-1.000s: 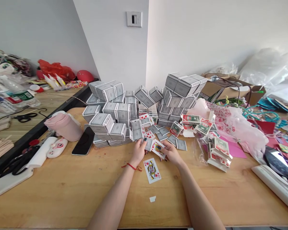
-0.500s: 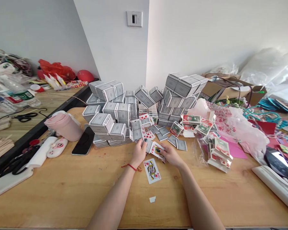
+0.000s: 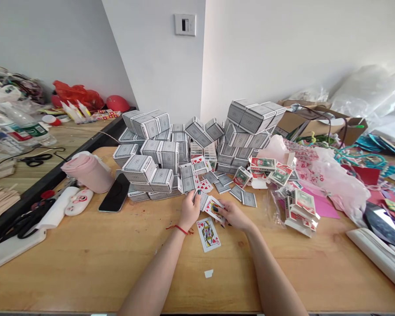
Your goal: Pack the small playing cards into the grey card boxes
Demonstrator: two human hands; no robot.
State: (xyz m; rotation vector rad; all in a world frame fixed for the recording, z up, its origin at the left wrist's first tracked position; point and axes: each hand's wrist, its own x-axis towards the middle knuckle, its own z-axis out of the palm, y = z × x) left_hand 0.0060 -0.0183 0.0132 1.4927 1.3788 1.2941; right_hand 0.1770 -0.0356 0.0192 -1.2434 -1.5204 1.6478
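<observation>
My left hand (image 3: 191, 208) is closed, with thumb and fingers on a grey-backed playing card (image 3: 203, 201). In my right hand (image 3: 231, 213) is a face card (image 3: 213, 206) with a red suit, face up and pinched at its right side; its left edge meets the grey-backed card. Just below the hands, a queen of hearts (image 3: 209, 235) lies face up on the table. Beyond them are face-up heart cards (image 3: 204, 185) and scattered grey-backed cards (image 3: 221, 183). Under the queen lies a small white scrap (image 3: 209, 273).
Box shapes made of grey cards form a left stack (image 3: 151, 149) and a right stack (image 3: 246, 127). Red-and-green card boxes (image 3: 303, 204) and a crumpled plastic bag (image 3: 329, 171) lie at right. A phone (image 3: 114, 193) and a pink roll (image 3: 87, 172) are at left.
The face card in my right hand has shifted very slightly left and down. My left hand stays in nearly the same place.
</observation>
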